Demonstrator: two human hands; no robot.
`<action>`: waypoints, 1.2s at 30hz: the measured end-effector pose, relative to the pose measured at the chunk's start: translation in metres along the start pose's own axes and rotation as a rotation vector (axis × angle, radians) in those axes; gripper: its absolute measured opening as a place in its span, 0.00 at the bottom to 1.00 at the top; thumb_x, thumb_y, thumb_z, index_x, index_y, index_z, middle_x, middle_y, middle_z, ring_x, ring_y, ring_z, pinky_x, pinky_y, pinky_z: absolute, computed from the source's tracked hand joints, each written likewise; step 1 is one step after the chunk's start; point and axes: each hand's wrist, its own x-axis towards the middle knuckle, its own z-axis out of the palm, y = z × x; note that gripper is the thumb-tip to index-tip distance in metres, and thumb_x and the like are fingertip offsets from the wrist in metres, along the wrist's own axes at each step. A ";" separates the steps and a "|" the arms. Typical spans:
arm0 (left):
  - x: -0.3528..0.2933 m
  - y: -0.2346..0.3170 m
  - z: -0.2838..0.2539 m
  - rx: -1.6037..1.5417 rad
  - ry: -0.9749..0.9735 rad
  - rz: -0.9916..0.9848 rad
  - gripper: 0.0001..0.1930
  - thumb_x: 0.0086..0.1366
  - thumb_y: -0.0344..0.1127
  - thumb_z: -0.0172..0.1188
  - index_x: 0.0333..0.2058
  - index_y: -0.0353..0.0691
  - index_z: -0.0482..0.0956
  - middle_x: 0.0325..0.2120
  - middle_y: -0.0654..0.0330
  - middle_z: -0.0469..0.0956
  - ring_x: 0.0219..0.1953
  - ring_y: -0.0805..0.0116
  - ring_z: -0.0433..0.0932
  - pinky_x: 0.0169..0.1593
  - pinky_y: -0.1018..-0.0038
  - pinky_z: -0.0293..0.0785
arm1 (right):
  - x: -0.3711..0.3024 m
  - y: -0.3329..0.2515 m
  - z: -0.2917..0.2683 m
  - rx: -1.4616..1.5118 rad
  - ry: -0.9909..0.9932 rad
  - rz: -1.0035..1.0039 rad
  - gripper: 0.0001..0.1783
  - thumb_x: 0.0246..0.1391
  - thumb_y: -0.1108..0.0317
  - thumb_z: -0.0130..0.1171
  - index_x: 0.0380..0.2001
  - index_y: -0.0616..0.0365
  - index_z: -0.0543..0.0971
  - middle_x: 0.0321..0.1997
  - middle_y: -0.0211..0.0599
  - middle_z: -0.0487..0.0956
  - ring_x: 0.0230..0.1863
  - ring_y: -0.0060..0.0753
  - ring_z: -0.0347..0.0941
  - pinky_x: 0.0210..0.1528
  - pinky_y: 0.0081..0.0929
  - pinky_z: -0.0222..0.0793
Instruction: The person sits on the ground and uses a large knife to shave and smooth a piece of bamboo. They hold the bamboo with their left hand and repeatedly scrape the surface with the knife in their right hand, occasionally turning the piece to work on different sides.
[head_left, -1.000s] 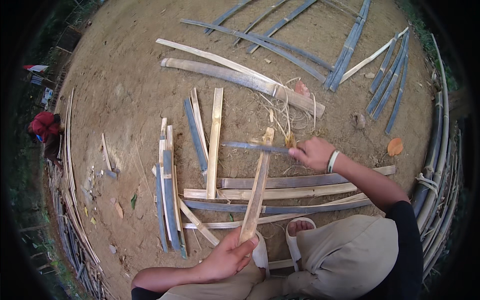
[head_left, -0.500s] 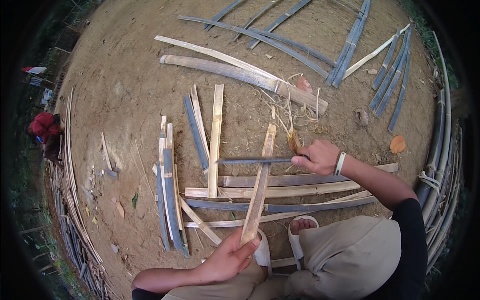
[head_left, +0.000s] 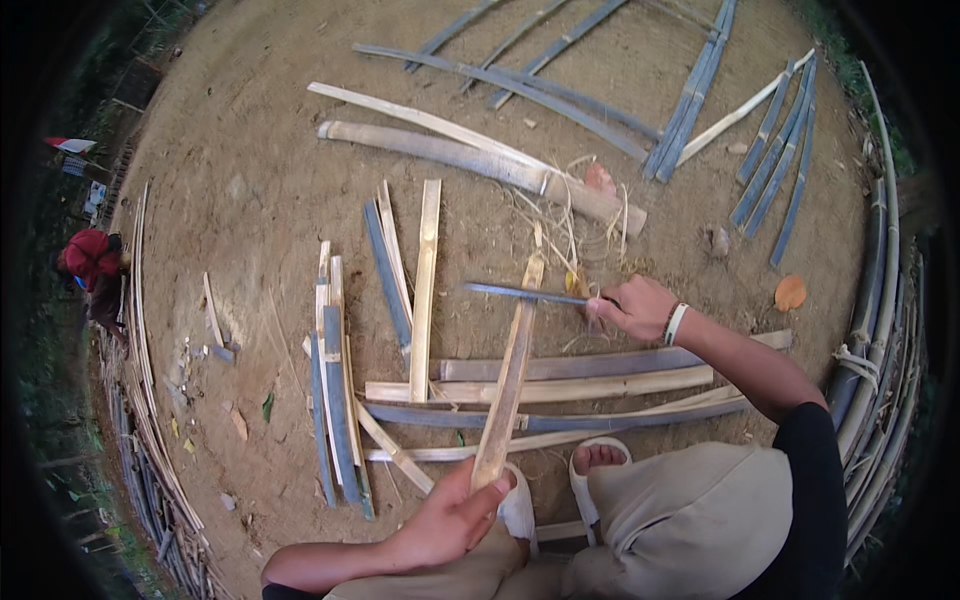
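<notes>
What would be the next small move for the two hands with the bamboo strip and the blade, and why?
Probably bring the blade down onto the strip's far end. The left hand steadies the near end of the upright-running bamboo strip, while the right hand holds the blade crosswise just above the far tip, seemingly not yet cutting in. The strip looks whole along its length.

Soft daylight, sharp ctr, fisheye-warped edges

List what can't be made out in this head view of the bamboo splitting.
- Knife handle: hidden inside the right hand.
- Bamboo strip near end: covered by the left hand.
- Person in red: small, at the dark fisheye rim.
- Left foot: hidden by the left hand; only the right sandal shows.
</notes>
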 end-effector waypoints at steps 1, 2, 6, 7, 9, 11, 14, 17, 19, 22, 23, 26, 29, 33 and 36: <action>-0.002 -0.002 -0.002 -0.054 -0.011 -0.031 0.07 0.76 0.38 0.46 0.44 0.41 0.66 0.12 0.70 0.57 0.10 0.81 0.55 0.13 0.80 0.51 | -0.002 0.000 0.010 0.025 0.010 0.023 0.36 0.65 0.39 0.38 0.28 0.60 0.81 0.24 0.57 0.79 0.32 0.60 0.77 0.40 0.51 0.72; -0.002 0.000 -0.003 -0.103 -0.028 -0.038 0.08 0.76 0.39 0.45 0.43 0.41 0.66 0.11 0.69 0.57 0.09 0.81 0.54 0.12 0.80 0.50 | -0.001 0.003 0.011 0.033 0.037 0.046 0.36 0.65 0.39 0.39 0.28 0.60 0.81 0.24 0.57 0.79 0.32 0.60 0.77 0.40 0.51 0.72; -0.004 0.008 -0.001 -0.273 -0.044 -0.051 0.11 0.77 0.40 0.39 0.41 0.39 0.66 0.07 0.65 0.57 0.04 0.76 0.50 0.10 0.79 0.49 | -0.005 0.002 0.011 0.072 0.050 0.212 0.35 0.66 0.40 0.39 0.27 0.60 0.81 0.24 0.57 0.78 0.31 0.61 0.77 0.39 0.51 0.72; -0.005 0.005 -0.003 -0.281 -0.040 -0.054 0.12 0.77 0.40 0.39 0.41 0.39 0.67 0.07 0.65 0.57 0.04 0.76 0.50 0.10 0.79 0.49 | -0.018 -0.014 0.016 0.173 0.075 0.073 0.33 0.66 0.41 0.41 0.28 0.60 0.80 0.21 0.55 0.77 0.29 0.60 0.77 0.37 0.51 0.72; -0.005 0.002 -0.003 -0.293 -0.035 -0.043 0.12 0.77 0.41 0.38 0.41 0.39 0.67 0.07 0.65 0.56 0.04 0.76 0.49 0.10 0.79 0.48 | -0.043 -0.060 0.015 0.158 0.047 -0.072 0.32 0.65 0.40 0.42 0.28 0.59 0.79 0.19 0.55 0.76 0.27 0.60 0.77 0.34 0.51 0.73; -0.003 0.002 -0.003 -0.334 -0.050 -0.042 0.12 0.77 0.40 0.39 0.41 0.39 0.66 0.07 0.65 0.56 0.04 0.76 0.49 0.10 0.79 0.48 | -0.070 -0.090 0.001 0.125 0.015 -0.207 0.32 0.65 0.40 0.42 0.29 0.59 0.78 0.19 0.54 0.76 0.27 0.59 0.77 0.33 0.51 0.73; -0.002 0.001 -0.003 -0.360 -0.075 -0.036 0.11 0.77 0.40 0.39 0.40 0.39 0.66 0.07 0.65 0.56 0.04 0.76 0.49 0.10 0.79 0.49 | -0.068 -0.080 0.006 0.137 0.031 -0.175 0.32 0.65 0.40 0.42 0.27 0.59 0.78 0.19 0.55 0.76 0.26 0.60 0.77 0.32 0.52 0.73; -0.002 0.001 0.000 -0.385 -0.069 -0.035 0.14 0.77 0.41 0.39 0.40 0.36 0.66 0.08 0.66 0.56 0.05 0.77 0.49 0.10 0.79 0.49 | -0.028 -0.037 0.011 0.114 0.090 0.074 0.33 0.65 0.41 0.43 0.26 0.61 0.79 0.19 0.55 0.76 0.27 0.61 0.77 0.33 0.51 0.73; 0.000 0.005 0.000 -0.390 -0.078 -0.011 0.14 0.77 0.42 0.39 0.39 0.36 0.66 0.08 0.65 0.57 0.05 0.77 0.49 0.10 0.79 0.49 | -0.037 -0.036 0.013 0.108 0.089 0.012 0.32 0.65 0.41 0.43 0.27 0.61 0.79 0.19 0.56 0.76 0.27 0.61 0.77 0.34 0.51 0.73; 0.000 0.002 -0.005 -0.384 -0.109 -0.023 0.12 0.77 0.41 0.39 0.39 0.39 0.66 0.07 0.64 0.57 0.04 0.76 0.50 0.10 0.79 0.49 | -0.061 -0.070 0.011 0.132 0.028 -0.111 0.31 0.65 0.41 0.42 0.31 0.60 0.79 0.21 0.56 0.77 0.28 0.62 0.77 0.35 0.52 0.73; 0.000 0.001 -0.005 -0.377 -0.111 -0.018 0.12 0.77 0.41 0.39 0.38 0.39 0.66 0.06 0.64 0.57 0.04 0.76 0.50 0.10 0.79 0.49 | -0.063 -0.073 0.007 0.120 0.020 -0.140 0.31 0.65 0.41 0.42 0.31 0.60 0.80 0.21 0.56 0.78 0.28 0.62 0.77 0.35 0.53 0.73; 0.001 0.000 -0.003 -0.338 -0.107 -0.019 0.13 0.77 0.41 0.39 0.38 0.38 0.66 0.06 0.64 0.56 0.04 0.76 0.50 0.10 0.79 0.49 | -0.038 -0.034 0.019 0.086 0.078 -0.007 0.31 0.65 0.41 0.42 0.32 0.60 0.80 0.21 0.56 0.77 0.27 0.61 0.76 0.35 0.53 0.72; 0.000 0.002 -0.001 -0.354 -0.095 -0.015 0.13 0.77 0.41 0.39 0.38 0.38 0.66 0.06 0.64 0.56 0.04 0.76 0.50 0.10 0.79 0.49 | -0.009 0.012 0.028 0.080 0.130 0.134 0.31 0.65 0.42 0.42 0.29 0.61 0.79 0.18 0.54 0.74 0.25 0.60 0.75 0.34 0.51 0.71; -0.002 0.004 -0.004 -0.398 -0.079 -0.018 0.12 0.77 0.41 0.39 0.38 0.39 0.66 0.06 0.64 0.56 0.04 0.76 0.49 0.10 0.78 0.49 | -0.042 -0.044 0.017 0.121 0.041 -0.059 0.36 0.65 0.38 0.38 0.32 0.61 0.80 0.23 0.57 0.78 0.31 0.62 0.78 0.39 0.54 0.73; -0.002 0.001 -0.005 -0.367 -0.080 -0.033 0.12 0.77 0.41 0.40 0.38 0.39 0.66 0.06 0.65 0.56 0.04 0.76 0.49 0.10 0.78 0.48 | -0.025 -0.009 0.028 0.097 0.077 0.104 0.35 0.65 0.38 0.39 0.34 0.61 0.80 0.24 0.58 0.78 0.32 0.62 0.78 0.40 0.54 0.73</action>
